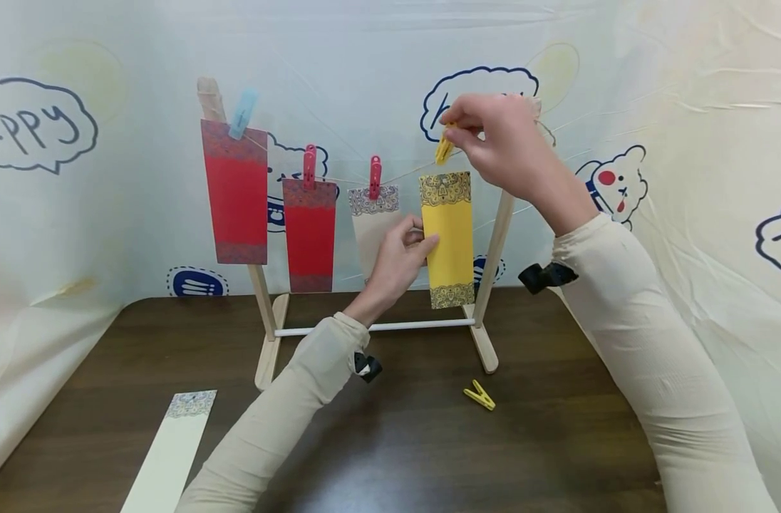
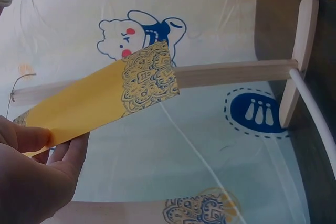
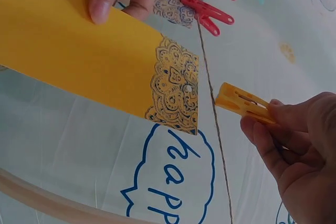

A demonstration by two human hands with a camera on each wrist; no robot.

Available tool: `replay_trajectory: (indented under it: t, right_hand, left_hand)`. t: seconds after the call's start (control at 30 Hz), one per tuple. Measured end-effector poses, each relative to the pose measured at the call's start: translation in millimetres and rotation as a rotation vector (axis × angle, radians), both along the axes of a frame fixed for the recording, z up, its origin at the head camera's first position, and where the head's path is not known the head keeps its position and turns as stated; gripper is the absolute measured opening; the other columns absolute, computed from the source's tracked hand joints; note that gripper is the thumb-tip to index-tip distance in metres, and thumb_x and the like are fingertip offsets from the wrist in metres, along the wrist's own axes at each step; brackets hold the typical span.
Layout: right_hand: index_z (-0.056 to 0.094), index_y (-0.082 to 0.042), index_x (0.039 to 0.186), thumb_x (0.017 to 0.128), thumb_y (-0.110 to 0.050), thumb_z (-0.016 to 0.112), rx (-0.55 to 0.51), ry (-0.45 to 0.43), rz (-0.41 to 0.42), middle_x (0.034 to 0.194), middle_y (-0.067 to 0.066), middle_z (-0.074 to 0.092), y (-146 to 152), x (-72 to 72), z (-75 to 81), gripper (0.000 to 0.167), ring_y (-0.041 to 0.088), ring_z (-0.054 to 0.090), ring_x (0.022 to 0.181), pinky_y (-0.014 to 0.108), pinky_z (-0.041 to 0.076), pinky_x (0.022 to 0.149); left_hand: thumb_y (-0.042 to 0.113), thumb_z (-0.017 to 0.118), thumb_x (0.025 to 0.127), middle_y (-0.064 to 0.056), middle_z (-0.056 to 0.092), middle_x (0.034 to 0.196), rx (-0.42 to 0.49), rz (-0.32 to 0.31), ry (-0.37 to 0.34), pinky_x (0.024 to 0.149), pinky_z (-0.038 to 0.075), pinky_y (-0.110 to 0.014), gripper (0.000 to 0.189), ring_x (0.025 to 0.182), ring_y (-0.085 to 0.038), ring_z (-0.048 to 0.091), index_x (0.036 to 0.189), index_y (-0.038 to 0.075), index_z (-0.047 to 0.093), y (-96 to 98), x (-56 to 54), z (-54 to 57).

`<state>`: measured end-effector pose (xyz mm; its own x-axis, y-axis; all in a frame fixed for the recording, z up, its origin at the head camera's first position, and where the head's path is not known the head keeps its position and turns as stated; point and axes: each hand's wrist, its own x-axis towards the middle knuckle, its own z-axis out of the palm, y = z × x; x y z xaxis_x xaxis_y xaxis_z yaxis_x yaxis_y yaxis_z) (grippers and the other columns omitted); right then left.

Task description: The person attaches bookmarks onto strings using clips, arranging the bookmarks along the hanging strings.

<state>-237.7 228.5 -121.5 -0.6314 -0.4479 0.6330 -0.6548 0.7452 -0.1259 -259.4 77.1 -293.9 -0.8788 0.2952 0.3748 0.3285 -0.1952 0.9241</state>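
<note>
My left hand pinches a yellow patterned paper card by its left edge, thumb in front and fingers behind. The card hangs upright, its lacy top edge just below the string. Above it, my right hand pinches a yellow clothespin by its handle end. In the right wrist view the clothespin's tip is right beside the string, apart from the card. A beige card hangs left of my left hand from a red clothespin, partly hidden by that hand.
Two red cards hang farther left, on a blue clothespin and a red one. The wooden stand has a white crossbar. On the table lie another yellow clothespin and a pale card.
</note>
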Motion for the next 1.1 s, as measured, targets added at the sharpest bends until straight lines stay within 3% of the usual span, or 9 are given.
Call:
replay_trajectory:
  t: [0.27, 0.47, 0.63, 0.87, 1.0, 1.1]
  right_hand:
    - [0.068, 0.003, 0.115, 0.100, -0.006, 0.057, 0.053, -0.148, -0.046, 0.110, 0.015, 0.072, -1, -6.8, 6.9, 0.020, 0.024, 0.066, 0.097, 0.037, 0.053, 0.092]
    - [0.067, 0.002, 0.118, 0.102, -0.008, 0.055, 0.113, -0.255, -0.096, 0.113, 0.016, 0.070, 0, -9.2, 6.5, 0.023, 0.024, 0.063, 0.090, 0.035, 0.053, 0.081]
    - [0.067, 0.003, 0.117, 0.102, -0.009, 0.055, 0.148, -0.279, -0.106, 0.112, 0.017, 0.070, 1, -11.9, 3.6, 0.023, 0.025, 0.063, 0.091, 0.035, 0.053, 0.081]
    - [0.063, 0.004, 0.127, 0.102, -0.012, 0.056, 0.216, -0.294, -0.114, 0.112, 0.018, 0.068, 2, -12.7, -0.1, 0.031, 0.027, 0.059, 0.091, 0.036, 0.051, 0.082]
    - [0.061, 0.002, 0.130, 0.102, -0.017, 0.056, 0.221, -0.275, -0.123, 0.119, 0.018, 0.067, 2, -10.0, -3.4, 0.034, 0.027, 0.059, 0.097, 0.037, 0.051, 0.083]
    - [0.059, -0.001, 0.135, 0.102, -0.021, 0.057, 0.173, -0.210, -0.138, 0.128, 0.017, 0.063, 5, -3.9, -7.9, 0.038, 0.028, 0.058, 0.102, 0.039, 0.050, 0.084]
  left_hand:
    - [0.002, 0.056, 0.100, -0.022, 0.068, 0.111, -0.007, 0.008, 0.012, 0.081, 0.059, -0.035, 0.010, 0.101, -0.032, 0.070, 0.109, -0.003, 0.056, 2.2, -3.8, -3.8]
    - [0.003, 0.058, 0.100, -0.021, 0.068, 0.110, -0.026, 0.026, 0.022, 0.081, 0.059, -0.034, 0.012, 0.100, -0.031, 0.071, 0.110, -0.002, 0.056, 3.4, -4.6, -5.7]
    - [0.004, 0.058, 0.099, -0.019, 0.068, 0.111, -0.033, 0.036, 0.025, 0.081, 0.059, -0.033, 0.011, 0.100, -0.029, 0.071, 0.109, 0.000, 0.057, 4.2, -4.9, -8.1]
    - [0.005, 0.059, 0.099, -0.018, 0.072, 0.111, -0.060, 0.052, 0.039, 0.087, 0.056, -0.035, 0.011, 0.101, -0.026, 0.070, 0.109, 0.000, 0.060, 1.9, -4.1, -12.2]
    - [0.010, 0.059, 0.100, -0.016, 0.069, 0.117, -0.118, 0.071, 0.036, 0.095, 0.053, -0.036, 0.021, 0.109, -0.024, 0.066, 0.119, 0.000, 0.061, -1.8, -2.5, -17.6]
    - [0.014, 0.059, 0.101, -0.012, 0.064, 0.128, -0.172, 0.073, 0.035, 0.100, 0.050, -0.035, 0.031, 0.119, -0.021, 0.061, 0.130, 0.004, 0.058, -5.7, 1.2, -22.6]
